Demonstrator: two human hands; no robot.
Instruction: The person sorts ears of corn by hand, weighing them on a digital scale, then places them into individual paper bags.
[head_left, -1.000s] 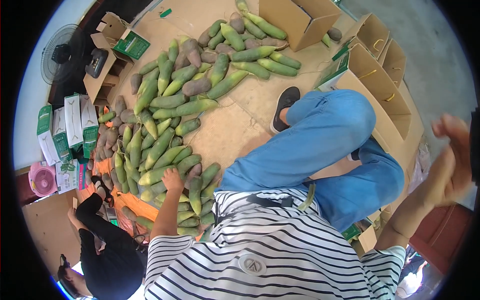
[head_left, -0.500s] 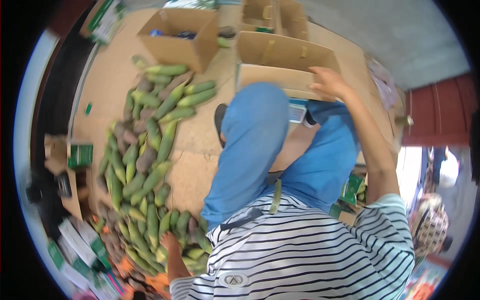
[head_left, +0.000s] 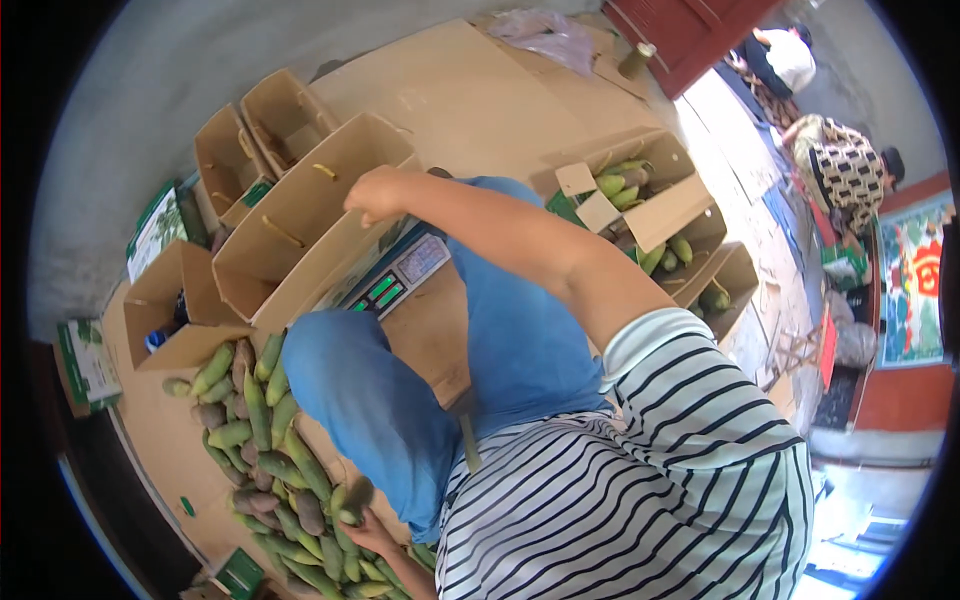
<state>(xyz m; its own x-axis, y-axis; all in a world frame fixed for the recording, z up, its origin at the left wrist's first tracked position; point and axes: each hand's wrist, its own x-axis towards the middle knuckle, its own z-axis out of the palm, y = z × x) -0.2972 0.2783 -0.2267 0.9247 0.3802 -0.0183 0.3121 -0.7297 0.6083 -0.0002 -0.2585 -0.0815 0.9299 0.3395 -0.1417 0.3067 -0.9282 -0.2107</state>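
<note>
My right hand (head_left: pixel 378 196) is closed over the near rim of a long cardboard box (head_left: pixel 325 235) with yellow cord handles. The box is tilted in view and sits on a digital scale (head_left: pixel 400 277) with a lit green display, between my knees. Down at the left, my left hand (head_left: pixel 370 532) has its fingers curled around a green radish (head_left: pixel 348 505) at the edge of a pile. Long green radishes (head_left: pixel 258 410) fill that pile, with several dull purple-brown roots (head_left: pixel 309 511) among them. The inside of the long box shows bare cardboard.
A cardboard box (head_left: pixel 165 300) with dark and blue items stands at the left, two narrow boxes (head_left: pixel 228 160) behind. At the right, open boxes (head_left: pixel 690 225) hold green radishes. Two people (head_left: pixel 840 165) are at the far right, near a red door (head_left: pixel 690 40).
My view has swung to the right, bringing the filled boxes into sight. My left hand has taken hold of a radish, and my right hand has closed on the box rim.
</note>
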